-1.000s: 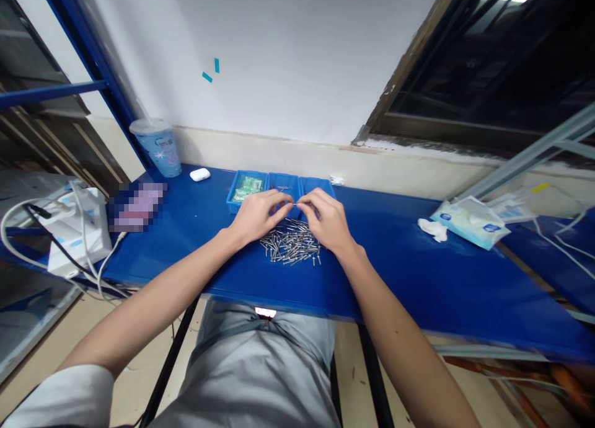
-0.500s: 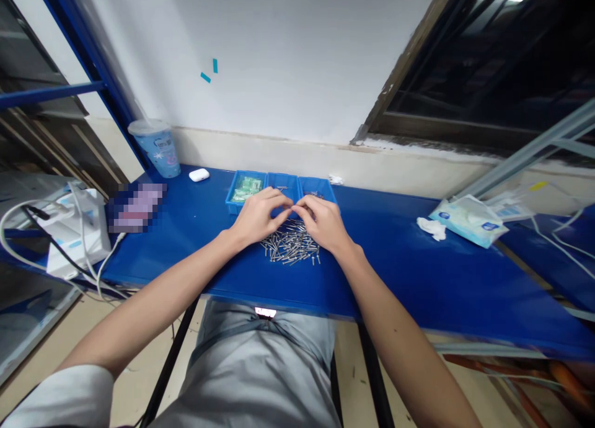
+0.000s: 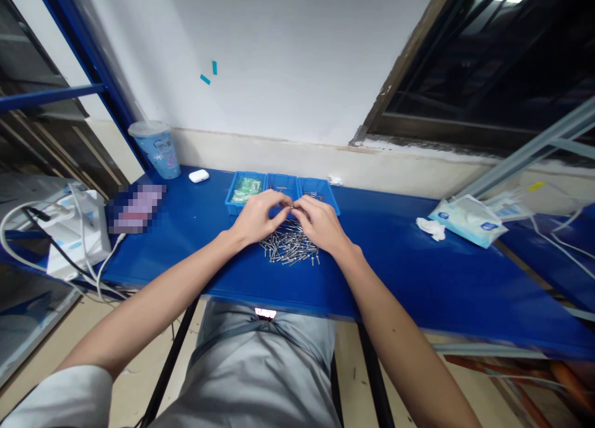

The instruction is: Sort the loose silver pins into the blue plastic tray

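My left hand (image 3: 259, 216) and my right hand (image 3: 321, 222) meet fingertip to fingertip over a loose pile of metal screws (image 3: 290, 248) on the blue table. Both are pinched closed, thumb against fingers. Something tiny shows between the fingertips, too small to make out. Just behind the hands, three blue bins stand side by side. The left bin (image 3: 229, 198) holds green-and-clear packets (image 3: 246, 189). A few metal pieces lie in the middle bin (image 3: 290, 181) and the right bin (image 3: 329, 192), whose fronts are partly hidden by my hands.
On the left are a lidded cup (image 3: 160, 152), a white earbud case (image 3: 199, 175), a blurred-out pink item (image 3: 138, 208) and a white power strip (image 3: 83, 236) with cables. A tissue pack (image 3: 469, 219) and crumpled tissue (image 3: 431, 228) lie right. The wall (image 3: 279, 149) rises behind the table.
The right hand's fingers have shifted slightly, and a little more of the spot between the fingertips shows. The left hand, bins and pile look the same.
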Action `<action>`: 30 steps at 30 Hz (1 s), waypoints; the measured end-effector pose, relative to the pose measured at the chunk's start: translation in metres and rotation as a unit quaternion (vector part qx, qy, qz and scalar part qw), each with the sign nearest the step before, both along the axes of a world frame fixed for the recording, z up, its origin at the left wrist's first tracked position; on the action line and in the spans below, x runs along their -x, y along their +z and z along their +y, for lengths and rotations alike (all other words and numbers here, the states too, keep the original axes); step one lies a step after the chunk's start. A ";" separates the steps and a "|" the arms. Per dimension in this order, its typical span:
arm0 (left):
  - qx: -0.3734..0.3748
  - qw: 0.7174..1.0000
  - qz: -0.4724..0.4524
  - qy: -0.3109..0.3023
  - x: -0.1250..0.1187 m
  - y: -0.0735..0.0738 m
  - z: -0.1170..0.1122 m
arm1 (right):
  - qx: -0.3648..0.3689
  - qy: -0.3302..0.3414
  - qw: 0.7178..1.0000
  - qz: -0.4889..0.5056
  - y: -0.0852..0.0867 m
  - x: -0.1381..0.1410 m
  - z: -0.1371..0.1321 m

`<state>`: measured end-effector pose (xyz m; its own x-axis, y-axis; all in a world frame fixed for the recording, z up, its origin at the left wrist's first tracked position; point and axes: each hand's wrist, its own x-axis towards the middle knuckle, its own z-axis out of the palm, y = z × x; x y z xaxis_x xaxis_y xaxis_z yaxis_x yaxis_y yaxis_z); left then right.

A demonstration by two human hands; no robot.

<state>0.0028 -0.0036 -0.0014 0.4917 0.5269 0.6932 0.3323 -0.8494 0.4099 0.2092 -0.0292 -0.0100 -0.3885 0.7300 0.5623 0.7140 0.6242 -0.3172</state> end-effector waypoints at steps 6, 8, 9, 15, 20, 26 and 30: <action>0.043 0.999 0.018 0.023 0.002 -0.002 0.003 | -0.006 0.008 1.000 0.019 0.001 0.000 -0.001; 0.055 0.998 0.026 0.024 0.002 -0.004 0.004 | -0.012 0.008 1.000 0.022 0.002 0.000 -0.001; 0.062 0.997 0.030 0.026 0.002 -0.005 0.005 | -0.016 0.008 1.000 0.025 0.002 0.000 -0.001; 0.075 0.995 0.053 0.045 0.002 -0.005 0.005 | -0.036 0.013 0.999 0.039 0.003 0.001 -0.002; 0.073 0.994 0.064 0.054 0.002 -0.004 0.005 | -0.035 0.014 0.999 0.034 0.003 0.001 -0.002; 0.066 0.996 0.032 0.050 0.002 0.001 0.002 | -0.084 -0.042 0.994 0.062 0.008 0.002 -0.005; 0.049 0.997 0.005 0.066 0.004 0.005 0.002 | -0.191 -0.128 0.960 0.161 0.014 -0.001 -0.010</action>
